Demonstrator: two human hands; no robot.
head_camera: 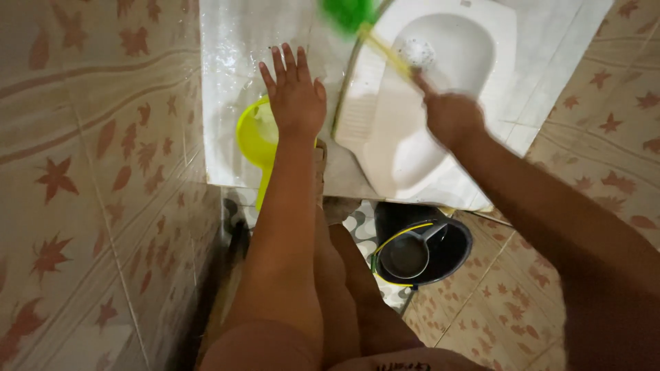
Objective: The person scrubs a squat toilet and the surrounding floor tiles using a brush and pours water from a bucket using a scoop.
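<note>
Head view, looking straight down, so going left to right: you're standing hard against a tiled wall (96, 192) with a red-brown leaf pattern, and it's filling the whole left side.

Next over, your left hand (295, 96) is hanging flat with the fingers spread wide, gripping nothing. It's hovering over the wet white platform (227, 82), and right under the palm a yellow plastic scoop (253, 141) is lying on that platform with its handle pointing back toward you. I can't tell if the hand is actually touching the scoop or just floating above it.

In the middle, your bare legs and a foot (340, 206) are showing at the platform's near edge.

Then the white squat toilet pan (426, 103) is sitting set into the platform at a slant. Your right hand (450, 117) is curled tight around the thin yellow handle of a toilet brush (357, 20); the green bristle head is sticking up at the top of the frame, near the pan's far-left rim, and it's blurry. The hand is sitting over the middle of the pan, just below some foam near the drain end.

Lower down, on the patterned floor below the platform, a black bucket (457, 257) is sitting with a dark grey dipper (407, 255) resting inside it, handle pointing up-right.

Far right, more of the same leaf tile (605, 124) is running up the edge.
</note>
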